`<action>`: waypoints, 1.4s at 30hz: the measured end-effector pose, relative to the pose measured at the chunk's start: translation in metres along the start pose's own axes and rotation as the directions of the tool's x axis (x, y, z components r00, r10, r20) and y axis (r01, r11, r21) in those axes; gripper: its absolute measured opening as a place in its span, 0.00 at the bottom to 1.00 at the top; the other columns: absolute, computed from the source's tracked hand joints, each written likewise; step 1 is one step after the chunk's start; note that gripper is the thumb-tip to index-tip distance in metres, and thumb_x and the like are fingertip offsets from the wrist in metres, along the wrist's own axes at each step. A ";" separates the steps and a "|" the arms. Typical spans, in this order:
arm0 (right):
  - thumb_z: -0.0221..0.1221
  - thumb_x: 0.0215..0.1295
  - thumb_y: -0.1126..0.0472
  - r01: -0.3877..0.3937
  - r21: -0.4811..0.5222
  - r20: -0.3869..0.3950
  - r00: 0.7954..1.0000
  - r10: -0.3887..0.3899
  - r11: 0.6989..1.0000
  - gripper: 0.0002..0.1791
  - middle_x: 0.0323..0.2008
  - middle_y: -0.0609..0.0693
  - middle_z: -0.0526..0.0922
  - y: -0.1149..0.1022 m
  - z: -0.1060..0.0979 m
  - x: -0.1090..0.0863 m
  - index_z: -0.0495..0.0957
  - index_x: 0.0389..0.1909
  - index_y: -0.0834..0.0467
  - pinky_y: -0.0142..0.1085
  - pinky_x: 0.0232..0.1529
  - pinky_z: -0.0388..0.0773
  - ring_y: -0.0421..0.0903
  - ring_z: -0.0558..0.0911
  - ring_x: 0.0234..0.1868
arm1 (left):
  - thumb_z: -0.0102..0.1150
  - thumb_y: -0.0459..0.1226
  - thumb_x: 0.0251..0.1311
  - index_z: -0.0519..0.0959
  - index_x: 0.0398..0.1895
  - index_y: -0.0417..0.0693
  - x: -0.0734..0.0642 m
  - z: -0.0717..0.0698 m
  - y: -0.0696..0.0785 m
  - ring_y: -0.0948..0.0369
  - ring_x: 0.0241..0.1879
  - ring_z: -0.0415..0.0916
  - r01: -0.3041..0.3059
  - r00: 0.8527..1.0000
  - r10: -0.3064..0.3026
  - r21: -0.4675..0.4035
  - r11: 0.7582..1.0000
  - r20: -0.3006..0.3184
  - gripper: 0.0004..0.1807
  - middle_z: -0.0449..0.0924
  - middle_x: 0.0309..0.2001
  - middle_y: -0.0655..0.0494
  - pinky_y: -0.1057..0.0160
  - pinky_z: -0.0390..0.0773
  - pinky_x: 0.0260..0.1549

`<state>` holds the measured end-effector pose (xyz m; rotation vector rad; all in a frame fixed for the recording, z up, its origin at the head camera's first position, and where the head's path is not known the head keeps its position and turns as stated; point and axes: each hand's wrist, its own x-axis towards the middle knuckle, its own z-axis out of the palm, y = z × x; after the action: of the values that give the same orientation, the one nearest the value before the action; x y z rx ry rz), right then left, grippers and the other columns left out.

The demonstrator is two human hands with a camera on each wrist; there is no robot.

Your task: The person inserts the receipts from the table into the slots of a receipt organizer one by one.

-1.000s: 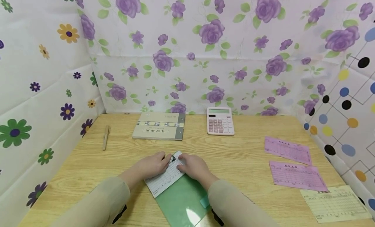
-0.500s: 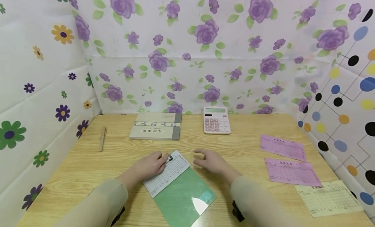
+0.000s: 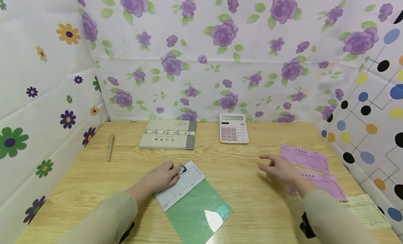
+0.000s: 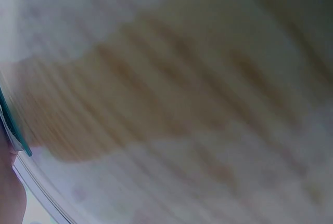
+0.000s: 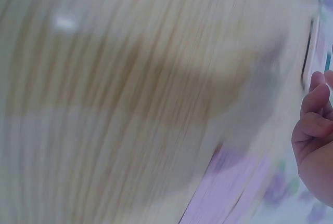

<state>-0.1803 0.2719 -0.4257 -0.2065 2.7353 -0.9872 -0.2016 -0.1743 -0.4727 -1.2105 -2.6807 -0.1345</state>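
The wooden table (image 3: 248,191) has a pale yellow-brown top with visible grain. At its far left lies a tan pen (image 3: 110,147), pointing roughly near to far. Along the far side, left of centre, sits a banded grey-beige ledger (image 3: 168,134); right of it, a pink calculator (image 3: 234,129) lies face up. A green folder (image 3: 196,209) slants across the near centre. On the right are a far pink slip (image 3: 304,158), a nearer pink slip (image 3: 324,182) and, nearest, a yellow slip (image 3: 365,210).

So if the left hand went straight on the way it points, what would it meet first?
The left hand would likely meet the clip on the form first; whether it already touches the clip is unclear.
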 end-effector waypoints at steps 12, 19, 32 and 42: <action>0.57 0.64 0.47 -0.053 -0.107 -0.129 0.991 0.039 0.993 0.34 0.36 0.56 0.76 0.073 -0.044 -0.032 0.64 0.64 0.65 0.38 0.28 0.70 0.47 0.72 0.30 | 0.54 0.41 0.63 0.71 0.61 0.41 0.002 0.001 0.003 0.66 0.24 0.58 -0.018 1.000 0.018 0.000 1.000 -0.022 0.24 0.65 0.31 0.56 0.71 0.64 0.21; 0.56 0.61 0.38 -0.122 -0.208 -0.140 0.986 0.094 0.970 0.40 0.43 0.63 0.77 0.102 -0.063 -0.051 0.64 0.64 0.64 0.50 0.36 0.72 0.57 0.76 0.40 | 0.56 0.41 0.62 0.72 0.61 0.40 0.003 0.001 0.003 0.66 0.24 0.57 -0.033 0.998 0.033 -0.002 0.999 -0.051 0.25 0.64 0.30 0.56 0.71 0.63 0.21; 0.60 0.55 0.36 -0.181 -0.284 -0.051 0.983 0.174 0.942 0.43 0.40 0.56 0.78 0.141 -0.076 -0.075 0.67 0.61 0.65 0.40 0.32 0.70 0.51 0.73 0.36 | 0.55 0.41 0.62 0.72 0.61 0.41 0.002 0.001 0.001 0.66 0.24 0.58 -0.028 0.998 0.029 0.014 0.999 -0.051 0.25 0.65 0.31 0.55 0.71 0.64 0.21; 0.61 0.56 0.39 -0.074 -0.284 -0.084 0.995 0.052 0.956 0.37 0.36 0.51 0.77 0.125 -0.049 -0.062 0.73 0.57 0.63 0.47 0.37 0.70 0.48 0.72 0.34 | 0.57 0.40 0.61 0.72 0.61 0.40 0.000 0.003 0.001 0.65 0.25 0.57 -0.020 0.998 0.021 0.013 1.000 -0.060 0.25 0.64 0.31 0.55 0.70 0.64 0.21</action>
<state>-0.1398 0.4100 -0.4598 -0.1299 2.9268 -0.5880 -0.2018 -0.1732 -0.4759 -1.2100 -2.6133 -0.1485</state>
